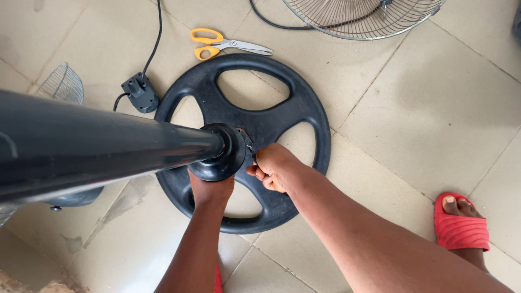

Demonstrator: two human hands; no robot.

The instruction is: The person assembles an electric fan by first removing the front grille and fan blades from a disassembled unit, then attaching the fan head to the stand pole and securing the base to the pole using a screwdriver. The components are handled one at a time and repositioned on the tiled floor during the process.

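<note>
A view straight down at a tiled floor [423, 103], where a person works on the stand of a pedestal fan. The left hand [211, 187] is wrapped around the underside of a black collar [222, 153] at the foot of a dark grey pole [97, 146]; its fingers are hidden behind the collar, so how tightly they close cannot be told. The right hand [274, 165], just beside the left one and on the far side of the collar from the pole, is curled with fingertips pressed together, pinching a small screw or knob [248, 146] on the collar's side.

The pole's long axis runs from the collar up toward the camera and off the left edge of the view. Beneath both hands lies a round black base [304, 114] with large cut-out openings, flat on the floor.

Beyond the hands, yellow-handled scissors [228, 46] rest on the tiles, blades pointing right. Further on is a wire fan guard [358, 19]. Left of the hands sit a black plug [140, 92] with its cable and part of a second wire guard [62, 84]. Right of the right hand, well apart, is a foot in a red slipper [460, 222].

No containers are in view. The floor is beige tile, stained near the bottom left.
</note>
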